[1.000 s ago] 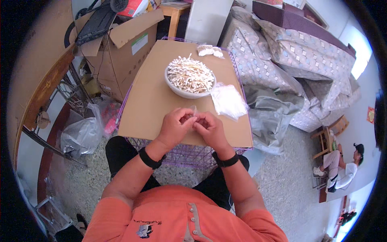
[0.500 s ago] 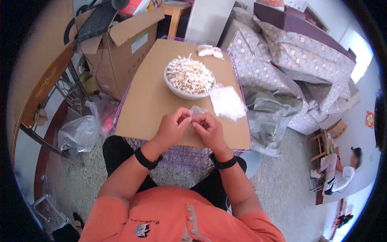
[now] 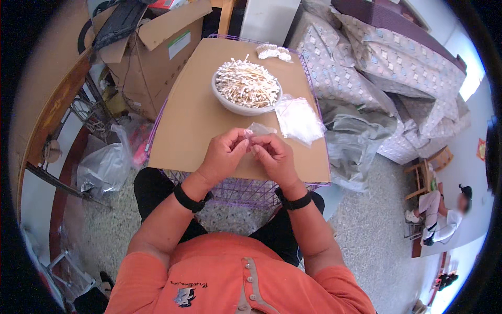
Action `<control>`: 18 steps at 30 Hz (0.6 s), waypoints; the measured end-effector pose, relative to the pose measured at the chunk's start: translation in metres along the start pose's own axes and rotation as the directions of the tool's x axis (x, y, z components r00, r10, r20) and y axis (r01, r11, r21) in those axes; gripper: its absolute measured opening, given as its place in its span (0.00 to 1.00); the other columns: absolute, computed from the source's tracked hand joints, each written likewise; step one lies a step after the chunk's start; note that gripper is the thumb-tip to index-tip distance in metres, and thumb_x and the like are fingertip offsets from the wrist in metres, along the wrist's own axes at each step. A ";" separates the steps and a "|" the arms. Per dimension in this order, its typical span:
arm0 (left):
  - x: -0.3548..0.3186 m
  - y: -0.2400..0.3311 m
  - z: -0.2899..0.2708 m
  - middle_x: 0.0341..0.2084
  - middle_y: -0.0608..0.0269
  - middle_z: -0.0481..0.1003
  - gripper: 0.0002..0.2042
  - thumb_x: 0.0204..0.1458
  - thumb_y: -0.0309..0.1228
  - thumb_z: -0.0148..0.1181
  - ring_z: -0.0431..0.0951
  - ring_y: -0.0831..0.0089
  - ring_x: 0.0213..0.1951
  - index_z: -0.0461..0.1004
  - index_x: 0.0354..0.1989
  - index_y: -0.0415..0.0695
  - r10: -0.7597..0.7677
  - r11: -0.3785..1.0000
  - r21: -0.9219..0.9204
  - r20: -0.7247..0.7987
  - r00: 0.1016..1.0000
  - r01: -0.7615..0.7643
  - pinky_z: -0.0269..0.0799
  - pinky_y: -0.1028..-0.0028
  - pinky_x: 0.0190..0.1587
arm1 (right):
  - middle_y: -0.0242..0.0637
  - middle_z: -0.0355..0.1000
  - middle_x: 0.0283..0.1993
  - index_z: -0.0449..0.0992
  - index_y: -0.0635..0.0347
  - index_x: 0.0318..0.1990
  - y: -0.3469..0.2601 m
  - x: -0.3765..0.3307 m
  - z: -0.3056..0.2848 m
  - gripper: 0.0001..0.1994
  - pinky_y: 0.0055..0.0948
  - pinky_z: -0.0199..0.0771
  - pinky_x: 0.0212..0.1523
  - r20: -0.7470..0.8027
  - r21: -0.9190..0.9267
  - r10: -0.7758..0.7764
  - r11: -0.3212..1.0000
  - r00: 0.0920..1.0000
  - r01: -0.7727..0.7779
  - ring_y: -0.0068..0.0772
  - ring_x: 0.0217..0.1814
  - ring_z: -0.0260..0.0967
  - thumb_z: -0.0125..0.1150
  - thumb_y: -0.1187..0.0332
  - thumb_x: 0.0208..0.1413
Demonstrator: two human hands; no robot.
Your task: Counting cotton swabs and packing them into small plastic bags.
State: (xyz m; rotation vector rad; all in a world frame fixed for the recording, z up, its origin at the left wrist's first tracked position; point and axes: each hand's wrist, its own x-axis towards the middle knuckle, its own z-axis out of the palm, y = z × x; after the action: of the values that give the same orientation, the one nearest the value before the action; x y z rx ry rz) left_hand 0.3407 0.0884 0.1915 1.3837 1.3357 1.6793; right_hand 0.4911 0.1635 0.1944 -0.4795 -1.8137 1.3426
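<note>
A small clear plastic bag is pinched between my two hands over the near part of a cardboard sheet. My left hand is closed on the bag's left side, thumb against fingertips. On its right side, my right hand grips it the same way, and the fingertips nearly meet. Beyond them stands a pale bowl heaped with cotton swabs. A pile of clear plastic bags lies right of the bowl. At the far edge rest several small packs of cotton swabs.
The cardboard lies on a purple wire cage. An open carton stands at far left, with plastic bags on the floor nearby. Wrapped cushions are piled at right. A person sits at far right.
Both hands have shifted slightly away from me with the plastic bag still between the fingers. The whole view has tilted a little.
</note>
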 end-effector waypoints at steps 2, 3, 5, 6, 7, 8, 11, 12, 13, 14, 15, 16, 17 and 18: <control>0.001 0.001 -0.001 0.33 0.62 0.78 0.09 0.57 0.24 0.52 0.77 0.80 0.36 0.73 0.45 0.36 0.023 0.999 0.032 0.008 1.000 -0.023 0.74 0.78 0.39 | 0.30 0.75 0.38 0.75 0.61 0.41 0.003 0.000 -0.003 0.07 0.19 0.73 0.37 0.003 -0.032 0.003 0.999 1.000 -0.002 0.18 0.37 0.73 0.60 0.76 0.55; 0.001 0.002 -0.001 0.33 0.59 0.79 0.10 0.57 0.24 0.52 0.78 0.79 0.36 0.73 0.45 0.35 0.046 0.997 0.064 0.020 0.999 -0.047 0.75 0.77 0.39 | 0.32 0.76 0.39 0.75 0.62 0.42 0.005 0.000 -0.004 0.07 0.20 0.74 0.38 0.005 -0.063 0.004 0.998 1.000 -0.004 0.19 0.38 0.74 0.60 0.77 0.55; 0.001 0.001 -0.001 0.33 0.59 0.79 0.10 0.57 0.24 0.52 0.78 0.78 0.36 0.73 0.45 0.34 0.042 0.996 0.073 0.014 0.999 -0.042 0.75 0.76 0.39 | 0.32 0.76 0.38 0.75 0.62 0.42 0.005 0.000 -0.003 0.07 0.20 0.73 0.38 0.008 -0.053 -0.010 0.999 1.000 0.011 0.19 0.37 0.73 0.60 0.76 0.55; 0.001 0.001 -0.002 0.33 0.59 0.79 0.10 0.58 0.25 0.52 0.78 0.78 0.36 0.73 0.45 0.34 0.038 0.996 0.082 0.008 0.999 -0.039 0.75 0.76 0.39 | 0.32 0.76 0.38 0.75 0.62 0.42 0.005 0.000 -0.002 0.08 0.20 0.73 0.38 0.011 -0.042 -0.025 0.999 1.000 0.026 0.19 0.37 0.73 0.61 0.76 0.55; 0.001 0.002 -0.002 0.33 0.59 0.79 0.10 0.58 0.25 0.52 0.78 0.78 0.36 0.73 0.45 0.34 0.037 0.996 0.083 0.005 0.999 -0.037 0.75 0.76 0.39 | 0.32 0.76 0.38 0.75 0.62 0.42 0.005 0.001 -0.002 0.08 0.20 0.73 0.38 0.014 -0.041 -0.024 0.999 1.000 0.024 0.19 0.37 0.73 0.61 0.76 0.55; 0.002 0.003 -0.003 0.33 0.58 0.79 0.10 0.58 0.25 0.52 0.78 0.77 0.35 0.74 0.45 0.34 0.061 0.991 0.119 0.001 0.998 -0.061 0.75 0.76 0.39 | 0.31 0.76 0.37 0.75 0.62 0.42 0.005 0.001 -0.002 0.07 0.19 0.73 0.37 0.011 -0.052 -0.018 0.998 1.000 0.019 0.19 0.37 0.73 0.61 0.76 0.55; 0.002 0.005 -0.003 0.32 0.57 0.79 0.10 0.59 0.25 0.51 0.79 0.75 0.35 0.74 0.44 0.34 0.074 0.990 0.118 -0.002 0.997 -0.073 0.75 0.75 0.39 | 0.30 0.76 0.35 0.75 0.62 0.41 0.007 0.001 -0.002 0.07 0.18 0.72 0.36 0.000 -0.052 -0.017 0.999 1.000 0.017 0.17 0.35 0.72 0.63 0.75 0.54; 0.001 0.006 -0.002 0.32 0.57 0.79 0.10 0.59 0.25 0.51 0.79 0.75 0.35 0.74 0.44 0.34 0.064 0.995 0.081 0.000 0.998 -0.064 0.75 0.75 0.39 | 0.30 0.75 0.34 0.74 0.61 0.40 0.009 0.001 -0.002 0.08 0.18 0.71 0.35 -0.011 -0.041 -0.024 0.999 1.000 0.024 0.17 0.33 0.71 0.63 0.75 0.54; 0.001 0.008 -0.003 0.32 0.57 0.79 0.10 0.59 0.25 0.51 0.79 0.75 0.35 0.74 0.44 0.34 0.062 0.995 0.080 -0.002 0.998 -0.061 0.75 0.75 0.39 | 0.30 0.75 0.34 0.74 0.61 0.40 0.010 0.002 -0.002 0.08 0.18 0.71 0.35 -0.009 -0.041 -0.021 0.999 1.000 0.021 0.17 0.33 0.71 0.63 0.75 0.54; 0.001 0.009 -0.003 0.34 0.58 0.79 0.10 0.59 0.26 0.51 0.78 0.75 0.36 0.74 0.44 0.34 0.039 0.997 0.073 0.013 0.999 -0.040 0.74 0.75 0.41 | 0.29 0.74 0.33 0.74 0.61 0.41 0.012 0.002 -0.003 0.08 0.18 0.71 0.33 -0.014 -0.051 -0.029 0.998 0.999 0.028 0.16 0.32 0.70 0.64 0.75 0.53; 0.001 0.010 -0.004 0.35 0.58 0.80 0.10 0.59 0.27 0.51 0.78 0.76 0.38 0.74 0.44 0.34 0.017 0.998 0.067 0.026 1.000 -0.018 0.74 0.74 0.42 | 0.27 0.73 0.32 0.74 0.60 0.41 0.013 0.003 -0.002 0.09 0.17 0.70 0.32 -0.018 -0.060 -0.036 0.998 0.999 0.035 0.15 0.31 0.68 0.65 0.74 0.53; 0.002 0.009 -0.004 0.35 0.58 0.80 0.10 0.59 0.27 0.51 0.78 0.76 0.38 0.74 0.44 0.34 0.014 0.998 0.067 0.023 1.000 -0.016 0.74 0.74 0.42 | 0.27 0.73 0.32 0.74 0.60 0.41 0.013 0.003 -0.002 0.09 0.17 0.70 0.32 -0.015 -0.059 -0.034 0.998 0.999 0.033 0.15 0.31 0.68 0.65 0.74 0.53; 0.002 0.007 -0.004 0.34 0.59 0.79 0.10 0.59 0.27 0.51 0.78 0.77 0.37 0.74 0.43 0.34 0.007 0.998 0.067 0.028 1.000 -0.009 0.74 0.75 0.42 | 0.27 0.71 0.31 0.74 0.60 0.40 0.012 0.003 -0.001 0.09 0.17 0.69 0.31 -0.020 -0.119 -0.063 0.991 0.998 0.061 0.15 0.30 0.67 0.66 0.74 0.52; 0.002 0.004 -0.004 0.33 0.60 0.79 0.09 0.59 0.27 0.52 0.77 0.78 0.36 0.75 0.43 0.35 0.000 0.998 0.066 0.033 0.999 -0.003 0.73 0.75 0.41 | 0.26 0.69 0.30 0.74 0.59 0.40 0.012 0.004 -0.001 0.09 0.17 0.68 0.31 -0.023 -0.178 -0.094 0.980 0.995 0.088 0.15 0.29 0.66 0.67 0.74 0.51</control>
State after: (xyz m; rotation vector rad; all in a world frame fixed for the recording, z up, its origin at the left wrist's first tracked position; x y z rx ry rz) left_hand 0.3370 0.0873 0.1963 1.4440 1.3836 1.6197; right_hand 0.4875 0.1707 0.1852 -0.5025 -1.9147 1.1119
